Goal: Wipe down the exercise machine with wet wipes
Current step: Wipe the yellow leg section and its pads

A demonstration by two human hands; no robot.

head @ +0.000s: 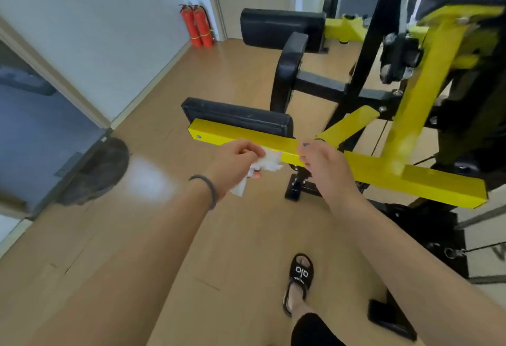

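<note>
A yellow and black exercise machine (410, 77) fills the right half of the view. Its long yellow bar (410, 178) runs from centre to lower right, with a black pad (241, 117) behind its left end. My left hand (235, 162) grips a crumpled white wet wipe (269, 160) against the near face of the bar. My right hand (324, 166) holds the bar just to the right of the wipe, fingers curled over its top edge.
Two red fire extinguishers (198, 26) stand in the far corner by a door frame. A second black pad (282, 29) sits farther back. Wooden floor lies below; my sandalled foot (298, 280) is beside the machine's black base (427, 236). A dark doorway opens at left.
</note>
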